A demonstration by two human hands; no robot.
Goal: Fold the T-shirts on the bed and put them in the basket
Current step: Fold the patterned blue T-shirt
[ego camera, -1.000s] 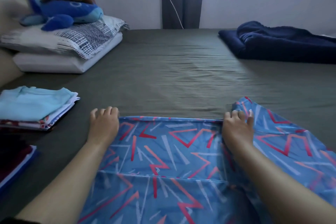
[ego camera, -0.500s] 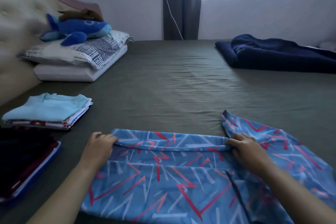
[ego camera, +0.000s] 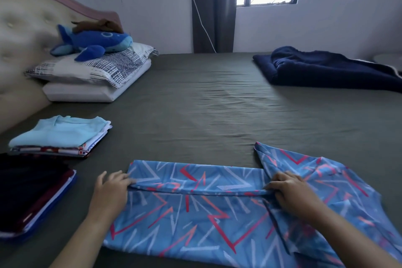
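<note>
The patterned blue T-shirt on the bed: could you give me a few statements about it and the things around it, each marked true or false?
1. Both hands, left hand and right hand, pinch the blue patterned T-shirt. True.
2. The plush whale lies on the navy blanket. False: it lies on the pillows.
3. A light blue shirt tops the folded stack. True.
4. The T-shirt sits in a basket. False: it lies on the bed sheet; no basket shows.
</note>
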